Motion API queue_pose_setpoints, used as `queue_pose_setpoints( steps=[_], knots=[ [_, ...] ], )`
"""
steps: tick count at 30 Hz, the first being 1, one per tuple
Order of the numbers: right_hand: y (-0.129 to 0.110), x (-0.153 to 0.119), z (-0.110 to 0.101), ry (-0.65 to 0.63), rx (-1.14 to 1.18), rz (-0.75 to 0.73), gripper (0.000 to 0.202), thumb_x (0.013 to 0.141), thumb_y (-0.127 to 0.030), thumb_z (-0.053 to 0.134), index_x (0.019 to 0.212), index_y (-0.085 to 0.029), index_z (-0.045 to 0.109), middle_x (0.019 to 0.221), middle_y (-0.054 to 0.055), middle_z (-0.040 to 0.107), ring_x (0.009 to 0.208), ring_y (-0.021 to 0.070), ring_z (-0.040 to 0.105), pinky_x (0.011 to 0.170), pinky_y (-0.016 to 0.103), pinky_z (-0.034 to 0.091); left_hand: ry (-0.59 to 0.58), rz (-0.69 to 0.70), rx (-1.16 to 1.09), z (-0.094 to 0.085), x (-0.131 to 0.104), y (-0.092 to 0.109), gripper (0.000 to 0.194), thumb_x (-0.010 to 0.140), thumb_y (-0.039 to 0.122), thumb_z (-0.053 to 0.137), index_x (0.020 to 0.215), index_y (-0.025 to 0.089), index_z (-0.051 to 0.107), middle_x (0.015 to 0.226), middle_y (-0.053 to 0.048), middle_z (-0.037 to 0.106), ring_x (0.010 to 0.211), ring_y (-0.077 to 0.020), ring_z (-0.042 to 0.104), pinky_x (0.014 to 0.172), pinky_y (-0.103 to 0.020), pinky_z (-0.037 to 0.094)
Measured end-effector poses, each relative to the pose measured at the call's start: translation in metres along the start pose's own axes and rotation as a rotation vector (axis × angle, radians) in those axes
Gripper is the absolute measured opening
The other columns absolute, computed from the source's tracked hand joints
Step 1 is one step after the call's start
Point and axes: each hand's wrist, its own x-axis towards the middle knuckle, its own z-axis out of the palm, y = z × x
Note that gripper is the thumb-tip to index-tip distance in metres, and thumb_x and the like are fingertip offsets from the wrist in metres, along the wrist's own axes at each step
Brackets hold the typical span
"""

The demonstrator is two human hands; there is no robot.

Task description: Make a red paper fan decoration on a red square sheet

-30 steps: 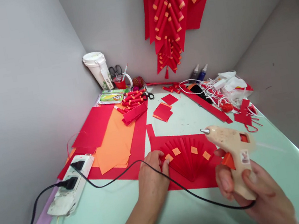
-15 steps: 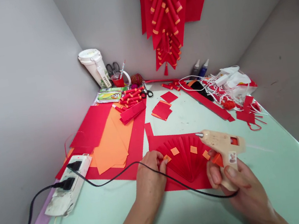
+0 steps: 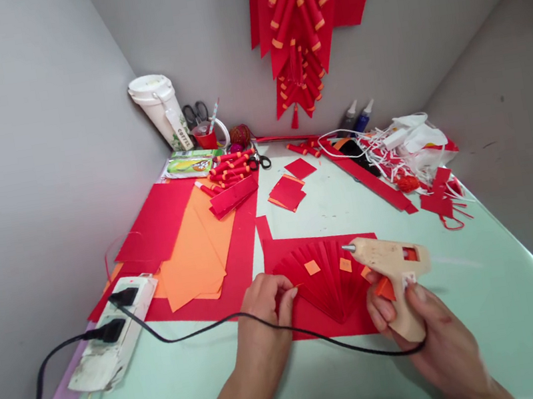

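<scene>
My right hand [image 3: 429, 329] is wrapped round a cream hot glue gun [image 3: 391, 264] with an orange trigger. Its metal nozzle points left, above a pleated red paper fan [image 3: 328, 284]. The fan lies on a red paper sheet [image 3: 318, 331] and bears several small orange paper squares [image 3: 312, 267]. At the fan's left edge my left hand [image 3: 266, 307] pinches another orange paper square [image 3: 298, 285], seen nearly edge-on. A black cord [image 3: 339, 338] runs from the glue gun across my left wrist.
The cord leads to a white power strip [image 3: 115, 331] at left. Orange and red sheets [image 3: 192, 258] lie nearby. Small red squares [image 3: 288, 193] and scissors [image 3: 259, 160] sit farther back. White paper shreds [image 3: 390, 149] heap up at back right.
The orange square in my left hand has tipped from lying flat on the fan to nearly edge-on. The glue gun has shifted slightly left, and the camera view has tilted a little.
</scene>
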Motion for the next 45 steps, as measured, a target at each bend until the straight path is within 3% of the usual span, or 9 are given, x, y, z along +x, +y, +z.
queue_pose_setpoints(
  steps=[6,11,18,22,29,45],
  knots=[
    [0.003,-0.009,-0.006,0.065,-0.149,0.093,0.034,0.065,-0.042,0.083,0.087,-0.018,0.073,0.068,0.004,0.060,0.063,0.0142,0.049,0.060,0.026,0.041,0.260,0.476,0.255,-0.010,-0.005,-0.005,0.007,0.089,0.013,0.058,0.089,0.018,0.063,0.082,-0.005,0.067,0.074,-0.0175,0.059,0.068,-0.030,0.045],
    [0.000,-0.018,0.000,0.103,-0.264,0.199,0.049,0.060,-0.047,0.084,0.098,-0.017,0.073,0.068,0.003,0.058,0.065,0.0147,0.046,0.059,0.026,0.038,0.306,0.620,0.260,-0.015,-0.006,-0.003,0.011,0.086,0.008,0.061,0.089,0.019,0.064,0.078,-0.003,0.070,0.072,-0.0167,0.061,0.067,-0.030,0.044],
    [0.001,-0.022,0.002,0.165,-0.487,0.236,0.046,0.059,-0.052,0.083,0.089,-0.019,0.074,0.076,0.004,0.064,0.070,0.0182,0.050,0.066,0.029,0.042,0.287,0.659,0.264,-0.015,-0.008,-0.006,0.018,0.084,0.005,0.062,0.094,0.020,0.065,0.078,-0.003,0.072,0.072,-0.0163,0.062,0.069,-0.030,0.044],
    [0.000,-0.022,-0.001,0.144,-0.601,0.259,0.045,0.065,-0.054,0.078,0.093,-0.019,0.074,0.070,0.003,0.062,0.060,0.0142,0.042,0.056,0.027,0.035,0.263,0.656,0.246,-0.015,-0.008,-0.008,0.019,0.083,0.004,0.062,0.094,0.019,0.066,0.080,-0.004,0.072,0.074,-0.0162,0.062,0.071,-0.030,0.044],
    [0.000,-0.018,0.001,0.116,-0.632,0.277,0.048,0.065,-0.056,0.078,0.095,-0.019,0.074,0.079,0.005,0.065,0.067,0.0166,0.047,0.063,0.029,0.038,0.256,0.673,0.243,-0.013,-0.009,-0.010,0.019,0.084,0.004,0.060,0.095,0.018,0.066,0.080,-0.005,0.071,0.074,-0.0156,0.061,0.071,-0.030,0.043],
    [-0.002,-0.017,0.002,0.059,-0.632,0.321,0.048,0.066,-0.060,0.075,0.087,-0.017,0.068,0.064,-0.001,0.051,0.058,0.0124,0.036,0.054,0.026,0.027,0.265,0.655,0.265,-0.012,-0.009,-0.010,0.017,0.088,0.008,0.056,0.093,0.020,0.066,0.079,-0.003,0.073,0.071,-0.0150,0.063,0.069,-0.030,0.042]
  ],
)
